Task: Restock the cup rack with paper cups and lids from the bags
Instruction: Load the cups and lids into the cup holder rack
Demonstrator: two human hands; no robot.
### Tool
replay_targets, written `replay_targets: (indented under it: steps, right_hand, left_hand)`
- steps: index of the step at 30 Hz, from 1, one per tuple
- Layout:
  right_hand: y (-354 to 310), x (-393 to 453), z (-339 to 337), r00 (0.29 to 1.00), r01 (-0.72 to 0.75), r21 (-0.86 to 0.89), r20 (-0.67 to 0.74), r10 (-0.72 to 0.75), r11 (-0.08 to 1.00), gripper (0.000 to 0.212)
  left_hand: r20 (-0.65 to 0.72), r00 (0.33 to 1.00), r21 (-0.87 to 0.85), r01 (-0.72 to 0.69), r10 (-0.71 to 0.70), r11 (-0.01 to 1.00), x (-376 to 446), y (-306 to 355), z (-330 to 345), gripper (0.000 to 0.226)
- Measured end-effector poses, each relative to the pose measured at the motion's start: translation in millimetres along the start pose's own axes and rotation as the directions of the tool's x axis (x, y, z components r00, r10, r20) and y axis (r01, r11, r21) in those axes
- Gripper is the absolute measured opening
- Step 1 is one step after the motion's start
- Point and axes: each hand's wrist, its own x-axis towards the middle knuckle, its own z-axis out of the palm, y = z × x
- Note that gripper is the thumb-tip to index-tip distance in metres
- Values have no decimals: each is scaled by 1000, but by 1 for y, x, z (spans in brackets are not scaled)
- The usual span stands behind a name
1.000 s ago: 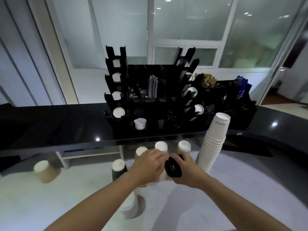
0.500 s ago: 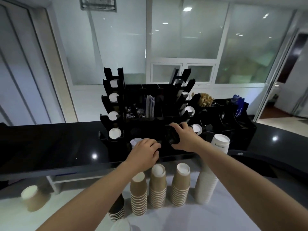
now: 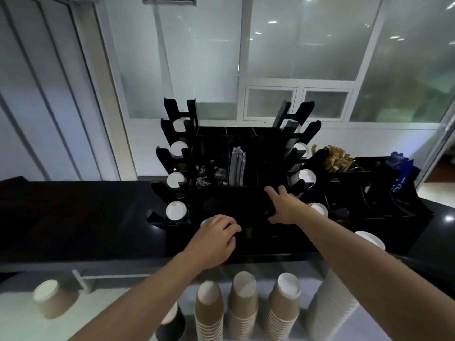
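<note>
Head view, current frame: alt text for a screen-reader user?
Both hands reach into a black cup rack on a dark counter: the right hand holds dark lids at a middle slot, the left hand rests curled at the rack's lower front. Stacks of upturned brown paper cups stand below.

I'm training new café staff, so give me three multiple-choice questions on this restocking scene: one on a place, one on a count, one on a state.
1. Where is the tall stack of white paper cups? A left of the brown stacks; B right of them; C on the counter.
2. How many stacks of brown paper cups stand side by side? A three; B one; C six.
3. The right hand is: A idle; B flat on cups; C gripping a dark object at the black cup rack.
Answers: B, it stands rightmost; A, three in a row; C, fingers curl round it.
</note>
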Motion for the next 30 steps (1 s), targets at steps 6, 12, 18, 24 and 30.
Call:
replay_targets:
  steps: [6, 12, 18, 24, 30]
  right_hand:
    - [7, 6, 2, 999, 33, -89, -23, -35, 995, 96]
    - [10, 13, 18, 998, 55, -86, 7, -55, 995, 95]
    - [11, 17, 41, 992, 102, -119, 80, -93, 988, 104]
    - [10, 13, 66, 993, 83, -255, -58, -101, 963, 87]
    - [6, -5, 97, 992, 22, -238, -113, -50, 971, 75]
  left_hand:
    - [10, 1000, -4, 15, -15, 1000, 19, -3, 11, 40]
    - [43, 999, 20, -5, 4, 1000, 32, -2, 16, 36]
    - [99, 995, 55, -2, -3, 999, 34, 0, 23, 39]
    - [202, 979, 60, 5, -17, 998, 33, 3, 30, 44]
    - [301, 952, 74, 31, -52, 997, 26, 12, 41, 55]
